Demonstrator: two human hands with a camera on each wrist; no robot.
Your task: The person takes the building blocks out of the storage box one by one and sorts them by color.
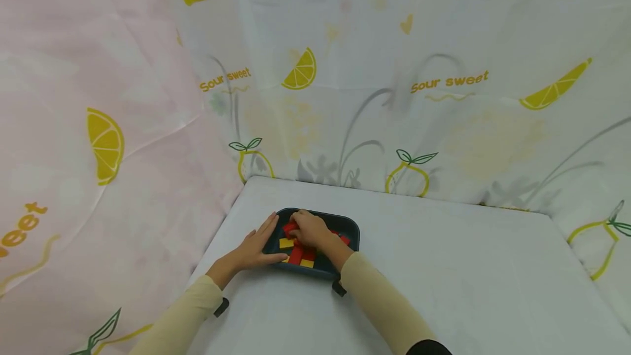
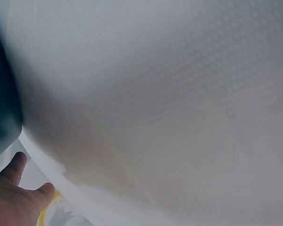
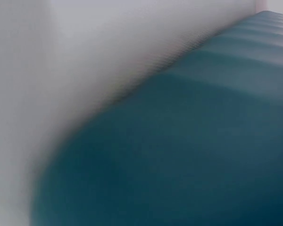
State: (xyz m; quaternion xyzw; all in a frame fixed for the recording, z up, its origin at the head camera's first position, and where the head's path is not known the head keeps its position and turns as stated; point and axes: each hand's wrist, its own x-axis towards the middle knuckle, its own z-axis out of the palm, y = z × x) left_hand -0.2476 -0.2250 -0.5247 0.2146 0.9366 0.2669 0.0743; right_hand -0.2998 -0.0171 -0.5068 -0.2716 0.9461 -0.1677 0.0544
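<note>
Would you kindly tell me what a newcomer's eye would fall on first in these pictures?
Most striking is the dark tray of red blocks and yellow blocks, near the white table's far left corner. The right hand reaches into it among the blocks, while the left hand rests flat against its left rim. Lemon-print curtains enclose the table.

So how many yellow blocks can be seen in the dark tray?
3 yellow blocks show in the tray: one at the left, one at the near edge, and a sliver beside it. The right hand may hide more.
</note>
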